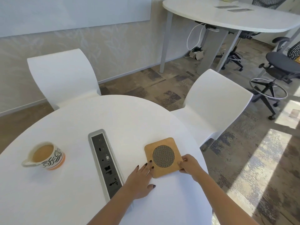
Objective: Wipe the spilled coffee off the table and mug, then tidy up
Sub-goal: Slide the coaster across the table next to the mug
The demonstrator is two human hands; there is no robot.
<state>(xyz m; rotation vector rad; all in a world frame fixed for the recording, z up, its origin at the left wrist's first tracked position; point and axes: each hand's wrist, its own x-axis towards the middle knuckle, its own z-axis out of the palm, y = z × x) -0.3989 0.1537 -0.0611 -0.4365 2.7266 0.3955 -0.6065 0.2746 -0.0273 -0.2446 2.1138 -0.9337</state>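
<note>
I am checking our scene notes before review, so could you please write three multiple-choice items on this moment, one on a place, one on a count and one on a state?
1. Where does the mug stand relative to the power strip set into the table?
A. On the person's left of it
B. On the person's right of it
C. On top of it

2. How many white chairs stand at the far side of this table?
A. One
B. Two
C. Four

3. What is the right hand doing?
A. Resting flat on the table
B. Holding the mug handle
C. Gripping the edge of the wooden coaster

Answers:
1 A, the mug sits at the left, the coaster across the strip.
2 B, one chair at the left, another chair at the right.
3 C, its thumb and fingers pinch the coaster's near right edge, while the left hand lies flat beside it with straight fingers.
</note>
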